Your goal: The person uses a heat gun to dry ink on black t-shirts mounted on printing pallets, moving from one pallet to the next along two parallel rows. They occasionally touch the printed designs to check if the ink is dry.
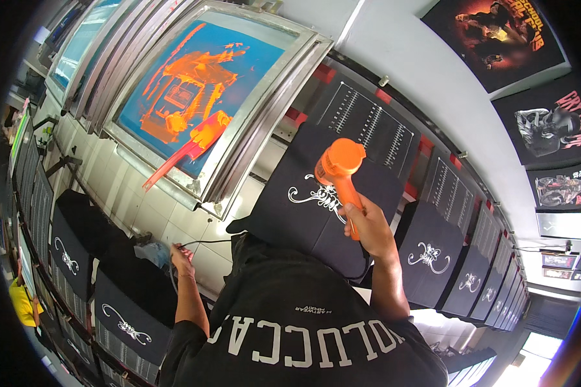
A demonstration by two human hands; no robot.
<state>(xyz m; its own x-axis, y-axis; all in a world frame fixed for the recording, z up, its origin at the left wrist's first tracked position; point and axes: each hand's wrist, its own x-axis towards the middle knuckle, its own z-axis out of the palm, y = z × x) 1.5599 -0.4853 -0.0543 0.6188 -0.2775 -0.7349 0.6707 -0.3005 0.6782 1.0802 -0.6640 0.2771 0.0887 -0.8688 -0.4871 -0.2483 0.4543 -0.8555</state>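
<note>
One orange dryer [343, 171] stands over the dark cloth at the middle, its handle gripped in the right hand [370, 226], thumb and fingers wrapped round the lower part. The dryer's head lies clear of the fingers, at eleven o'clock from them, and hides part of a white scroll print [316, 195] on the dark cloth [281, 216]; whether it touches cannot be told. At eight o'clock from the dryer, the left hand [183, 259] has its fingers curled round one black cable [206, 242].

At ten o'clock, a metal-framed screen [252, 155] holds smeared orange ink [203, 68] and one red scraper [186, 155], its blade end coated with the ink, its handle sticking out over the frame's lower edge. More frames [110, 71] are stacked beyond it, too overlapped to count.

Toward half past four, a row of printed dark cloths [426, 255] recedes, the farthest too small to count. Between one and three o'clock, three dark picture prints [542, 122] hang on the wall. Far off at eight o'clock is one person in yellow [22, 303].
</note>
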